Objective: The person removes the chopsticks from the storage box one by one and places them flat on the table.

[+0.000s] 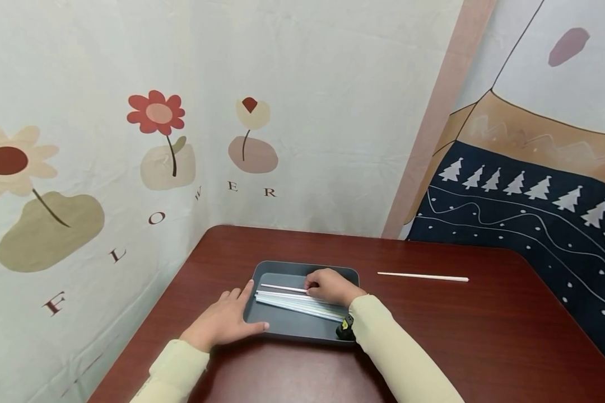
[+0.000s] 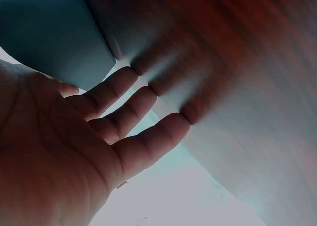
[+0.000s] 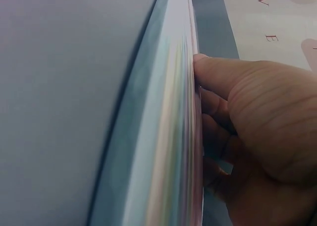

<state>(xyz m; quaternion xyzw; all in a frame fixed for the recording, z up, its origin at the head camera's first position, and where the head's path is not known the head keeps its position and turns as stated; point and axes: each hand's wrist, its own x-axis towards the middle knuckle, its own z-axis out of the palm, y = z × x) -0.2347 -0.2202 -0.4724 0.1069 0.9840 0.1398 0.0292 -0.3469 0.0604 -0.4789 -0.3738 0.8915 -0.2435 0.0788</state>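
A grey tray (image 1: 302, 333) on the table holds a bundle of long, thin pastel strips (image 1: 292, 303). Above the bundle, in the head view, lies a single pale strip (image 1: 282, 287). My right hand (image 1: 330, 285) reaches into the tray and pinches that strip near its right end. The right wrist view shows the thumb and fingers of the right hand (image 3: 267, 122) at the edge of the coloured strips (image 3: 171, 137). My left hand (image 1: 224, 322) rests at the tray's left front corner with fingers extended. Its fingertips meet the tabletop in the left wrist view (image 2: 148, 117).
Another thin white strip (image 1: 423, 276) lies on the red-brown table (image 1: 484, 336), right of the tray. A small black and yellow object (image 1: 345, 328) sits at my right wrist. Behind the table hangs a printed cloth (image 1: 333, 112).
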